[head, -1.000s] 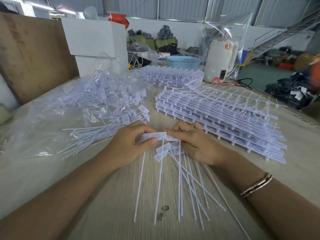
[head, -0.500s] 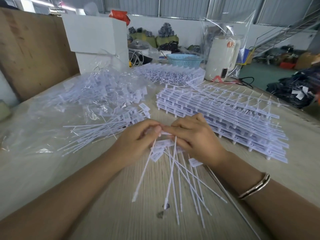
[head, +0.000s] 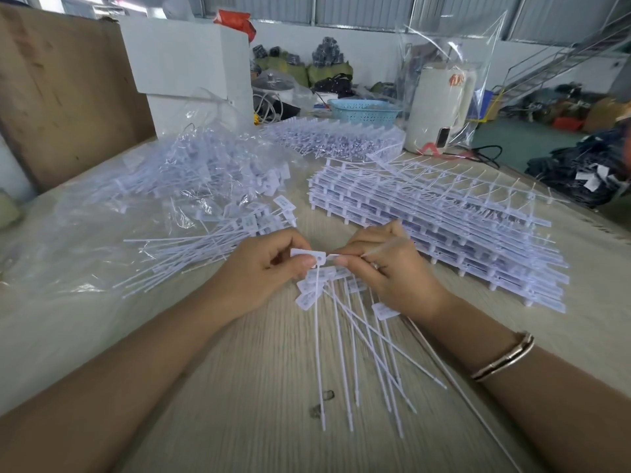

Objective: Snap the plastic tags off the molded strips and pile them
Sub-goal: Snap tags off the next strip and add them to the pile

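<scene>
Tags (head: 355, 339) on wooden table (head: 259, 387)

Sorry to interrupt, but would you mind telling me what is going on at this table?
A person is separating white plastic tags. The left hand pinches the head of a tag, and the right hand pinches the thin strip beside it. Loose tags lie fanned out under the hands, a pile sits to the left, and stacked strips wait on the right.

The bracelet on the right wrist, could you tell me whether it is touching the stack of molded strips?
Apart. The head view shows bare tabletop between the bracelet and the stack of molded strips.
</scene>
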### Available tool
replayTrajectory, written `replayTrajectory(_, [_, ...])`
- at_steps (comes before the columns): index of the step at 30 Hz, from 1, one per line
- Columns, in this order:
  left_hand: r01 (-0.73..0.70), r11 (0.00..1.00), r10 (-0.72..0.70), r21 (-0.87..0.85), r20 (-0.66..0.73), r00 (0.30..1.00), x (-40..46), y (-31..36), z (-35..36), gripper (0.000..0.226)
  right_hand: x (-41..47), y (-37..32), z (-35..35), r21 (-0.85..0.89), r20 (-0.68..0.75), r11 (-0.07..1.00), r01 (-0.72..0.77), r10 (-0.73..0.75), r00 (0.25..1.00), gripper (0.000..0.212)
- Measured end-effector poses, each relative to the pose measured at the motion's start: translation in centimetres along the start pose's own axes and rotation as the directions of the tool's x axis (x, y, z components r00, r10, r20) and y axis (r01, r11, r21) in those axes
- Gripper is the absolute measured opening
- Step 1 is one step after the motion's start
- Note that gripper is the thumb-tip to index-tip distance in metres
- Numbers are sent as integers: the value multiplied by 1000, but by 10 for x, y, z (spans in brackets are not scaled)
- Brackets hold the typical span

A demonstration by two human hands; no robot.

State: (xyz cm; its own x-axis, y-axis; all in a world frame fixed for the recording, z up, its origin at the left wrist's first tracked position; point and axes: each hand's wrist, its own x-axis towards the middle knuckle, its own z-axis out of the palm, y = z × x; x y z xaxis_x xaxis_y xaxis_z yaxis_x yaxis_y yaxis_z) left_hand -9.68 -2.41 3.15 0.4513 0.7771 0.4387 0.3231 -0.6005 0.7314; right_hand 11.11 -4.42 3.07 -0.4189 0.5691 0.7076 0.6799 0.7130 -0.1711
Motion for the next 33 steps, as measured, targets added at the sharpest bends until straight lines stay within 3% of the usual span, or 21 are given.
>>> replayTrajectory(6, [5, 980, 3, -197, 38, 999, 0, 11, 1, 16, 3, -4, -7, 92, -54, 996, -14, 19, 998, 15])
replayTrajectory(8, [-2, 954, 21, -301, 61, 998, -1, 16, 0, 15, 3, -5, -8, 275, -92, 959, -66, 94, 991, 16])
replayTrajectory(10, [-2, 911, 21, -412, 41, 999, -3, 17, -6, 16, 4, -2, -15, 502, -137, 847, -175, 278, 951, 22])
replayTrajectory(12, [23, 862, -24, -507, 6, 1000, -3, 13, -14, 21, 2, 8, -22, 418, -194, 893, -169, 270, 943, 22])
replayTrajectory(15, [61, 839, -79, -541, -10, 997, -1, 8, -20, 19, -5, 17, -17, 127, -6, 983, -131, 132, 991, 28])
replayTrajectory(17, [86, 853, -103, -514, -5, 995, 0, 5, -17, 9, -4, 17, -8, 42, 118, 997, -66, 61, 991, 42])
replayTrajectory(21, [106, 890, -118, -444, 0, 993, 1, 5, -9, 11, 1, 12, -6, -126, 247, 991, 40, -8, 969, 57])
replayTrajectory(25, [134, 964, -159, -229, -96, 983, 3, 4, 7, 19, -2, 13, -20, -131, 142, 980, -150, 168, 976, 58])
replayTrajectory(27, [126, 992, -124, 2, -151, 981, 6, 3, 16, 10, -1, 14, -27, -119, 77, 965, -234, 244, 967, 53])
replayTrajectory(29, [102, 976, -60, 194, -211, 976, 8, 1, 18, 21, 1, 13, -35, -92, 46, 945, -313, 318, 947, 46])
replayTrajectory(31, [103, 961, -33, 255, -263, 964, 6, 6, 13, 13, 4, 13, -47, -120, 86, 891, -439, 450, 889, 35])
replayTrajectory(33, [138, 939, -58, 315, -251, 966, 1, 13, 8, 36, 6, 15, -65, -204, 272, 795, -571, 606, 748, 37])
